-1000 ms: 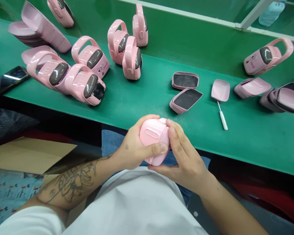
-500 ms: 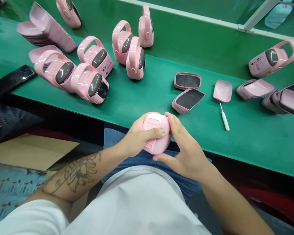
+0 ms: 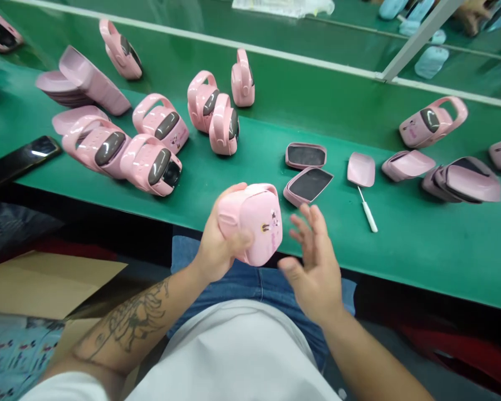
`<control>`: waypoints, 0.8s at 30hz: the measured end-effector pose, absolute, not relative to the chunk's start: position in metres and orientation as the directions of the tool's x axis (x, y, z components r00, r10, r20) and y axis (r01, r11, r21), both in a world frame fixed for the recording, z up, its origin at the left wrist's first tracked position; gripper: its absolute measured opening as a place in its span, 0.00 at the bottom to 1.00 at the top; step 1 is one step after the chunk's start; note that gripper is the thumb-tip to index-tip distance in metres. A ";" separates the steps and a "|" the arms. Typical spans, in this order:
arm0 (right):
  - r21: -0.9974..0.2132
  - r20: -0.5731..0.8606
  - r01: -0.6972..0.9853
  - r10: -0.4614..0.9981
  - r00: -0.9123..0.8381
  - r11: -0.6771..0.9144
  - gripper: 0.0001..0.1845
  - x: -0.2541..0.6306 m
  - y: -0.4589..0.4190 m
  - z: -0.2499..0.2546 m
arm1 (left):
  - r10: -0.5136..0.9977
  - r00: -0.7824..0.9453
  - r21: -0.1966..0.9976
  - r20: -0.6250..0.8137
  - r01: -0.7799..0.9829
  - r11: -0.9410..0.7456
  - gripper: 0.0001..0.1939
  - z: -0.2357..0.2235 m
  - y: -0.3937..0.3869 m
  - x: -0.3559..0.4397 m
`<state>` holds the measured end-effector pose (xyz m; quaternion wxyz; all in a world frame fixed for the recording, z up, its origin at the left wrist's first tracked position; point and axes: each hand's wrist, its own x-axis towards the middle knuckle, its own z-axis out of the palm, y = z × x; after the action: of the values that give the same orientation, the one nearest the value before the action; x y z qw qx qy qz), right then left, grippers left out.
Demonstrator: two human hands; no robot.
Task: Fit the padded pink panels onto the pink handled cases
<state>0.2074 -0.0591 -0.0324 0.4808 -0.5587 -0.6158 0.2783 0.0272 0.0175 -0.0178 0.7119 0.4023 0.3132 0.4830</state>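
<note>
My left hand (image 3: 219, 245) is closed around a pink plastic device housing (image 3: 259, 231), its thumb across the near side. The housing is held above the table's front edge, a side with a small printed cartoon figure and lettering turned up. What kind of device it is I cannot tell for sure. To its right, apart from it, my right hand (image 3: 313, 262) is open with fingers spread, slightly blurred. Just beyond are two stacks of pink shell pieces with dark inner faces, the nearer stack (image 3: 308, 185) and the farther stack (image 3: 305, 155).
Several pink handled devices (image 3: 161, 120) stand at left and centre on the green table (image 3: 250, 167). A white-handled screwdriver (image 3: 369, 216) touches a pink cover (image 3: 361, 169). More stacked covers (image 3: 463, 179) sit right. A phone (image 3: 20, 159) lies left; a cardboard box (image 3: 45, 281) is below.
My right hand has let go of the pink housing and moved right, opening. The housing has been turned in my left hand so its printed side shows. The camera view has shifted.
</note>
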 end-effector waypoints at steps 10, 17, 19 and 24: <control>-0.977 0.023 -0.202 0.980 0.197 0.064 0.38 0.183 -0.041 -0.054 | 0.879 0.473 0.966 0.057 -0.249 0.071 0.52 -0.004 0.017 0.014; -0.959 0.011 -0.280 0.992 0.126 0.047 0.40 0.194 -0.050 -0.055 | 0.882 0.453 0.973 -0.133 -0.109 0.203 0.41 0.012 0.016 0.015; -0.932 -0.028 -0.361 0.989 0.143 0.025 0.36 0.191 -0.051 -0.042 | 0.884 0.460 0.976 -0.089 -0.138 0.170 0.39 0.012 0.015 0.017; -0.815 -0.095 -0.580 0.986 0.134 0.001 0.25 0.186 -0.050 -0.017 | 0.896 0.437 0.981 -0.080 -0.128 0.149 0.38 0.014 0.012 0.016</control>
<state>0.1856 -0.0498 -0.0168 0.6532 -0.3745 -0.2713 0.5995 0.0163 0.0123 0.0141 0.6645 0.5263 0.3649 0.3850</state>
